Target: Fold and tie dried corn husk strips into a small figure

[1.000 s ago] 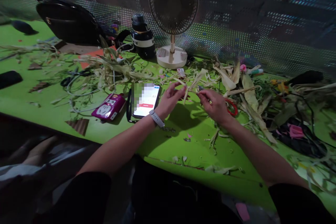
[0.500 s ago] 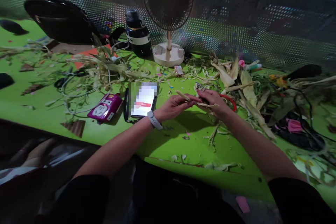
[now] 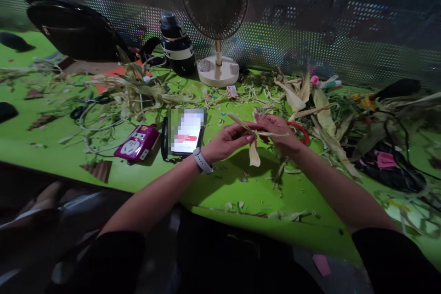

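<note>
Over the green table (image 3: 206, 193), pale dried corn husk strips (image 3: 254, 155) are between my hands. My left hand (image 3: 225, 141), with a light watch on its wrist, pinches them between thumb and fingers. One strip sticks up to the left, another reaches right, and a wider piece hangs down. Close against it, my right hand (image 3: 275, 131) is closed around the right side of the husk; its fingertips are partly hidden. A small greyish thing shows at its fingertips, too unclear to name. Behind the right wrist shows a red loop (image 3: 303, 132), partly covered by the hand.
A phone (image 3: 188, 135) and purple power socket (image 3: 138, 143) lie left of my hands. Behind stand a fan (image 3: 218, 71) and black bottle (image 3: 177, 53). Husk scraps (image 3: 325, 115) heap at right. Black scissors (image 3: 80, 111), a cable and a black bag (image 3: 76, 30) are at left.
A wider piece of husk now hangs below my left fingers, where none hung before. Both hands have stayed close together with only small shifts. The view has moved slightly.
</note>
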{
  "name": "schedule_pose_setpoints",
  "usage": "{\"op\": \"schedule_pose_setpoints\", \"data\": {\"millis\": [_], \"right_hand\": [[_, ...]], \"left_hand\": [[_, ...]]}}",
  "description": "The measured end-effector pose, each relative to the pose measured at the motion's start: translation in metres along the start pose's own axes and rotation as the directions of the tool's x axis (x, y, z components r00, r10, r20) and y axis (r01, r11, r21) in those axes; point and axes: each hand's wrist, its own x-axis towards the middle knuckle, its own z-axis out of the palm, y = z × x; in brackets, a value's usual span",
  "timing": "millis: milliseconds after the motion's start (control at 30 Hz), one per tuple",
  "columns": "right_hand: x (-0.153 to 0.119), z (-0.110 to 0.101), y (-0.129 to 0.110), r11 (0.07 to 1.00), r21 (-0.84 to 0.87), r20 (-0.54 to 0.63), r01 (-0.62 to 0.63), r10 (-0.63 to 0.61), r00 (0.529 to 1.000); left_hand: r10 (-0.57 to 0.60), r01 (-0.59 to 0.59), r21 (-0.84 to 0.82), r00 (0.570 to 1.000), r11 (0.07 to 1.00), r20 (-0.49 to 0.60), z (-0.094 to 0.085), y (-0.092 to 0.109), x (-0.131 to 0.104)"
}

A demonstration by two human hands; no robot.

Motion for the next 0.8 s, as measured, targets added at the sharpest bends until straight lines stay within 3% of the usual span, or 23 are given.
{"op": "schedule_pose_setpoints", "data": {"millis": [67,167,300,367,467,633,800], "right_hand": [[0.000,-0.004,-0.001,0.999,0.034,0.040,-0.022,0.021,0.999],[-0.001,-0.012,-0.005,0.998,0.028,0.136,-0.053,0.049,0.989],[-0.003,-0.018,-0.009,0.993,-0.066,0.324,-0.097,0.113,0.939],[-0.004,-0.020,-0.010,0.993,-0.061,0.360,-0.105,0.120,0.925],[-0.003,-0.018,-0.012,0.993,-0.071,0.329,-0.093,0.111,0.938],[-0.002,-0.010,-0.011,0.988,-0.142,0.191,-0.060,0.087,0.978],[-0.007,0.001,-0.008,0.961,-0.275,0.156,0.025,0.018,0.988]], "left_hand": [[0.100,-0.094,0.113,0.994,0.989,-0.044,-0.005,-0.002,0.002],[0.245,-0.226,0.333,0.969,0.915,-0.017,-0.015,-0.004,0.004],[0.398,-0.371,0.605,0.912,0.704,0.097,-0.024,-0.006,0.008],[0.424,-0.410,0.697,0.890,0.589,0.166,-0.027,-0.006,0.009],[0.390,-0.406,0.794,0.891,0.453,0.233,-0.031,-0.004,0.009],[0.235,-0.301,0.911,0.942,0.282,0.239,-0.034,-0.002,0.008],[0.148,-0.171,0.958,0.979,0.232,0.139,-0.036,-0.006,0.009]]}}
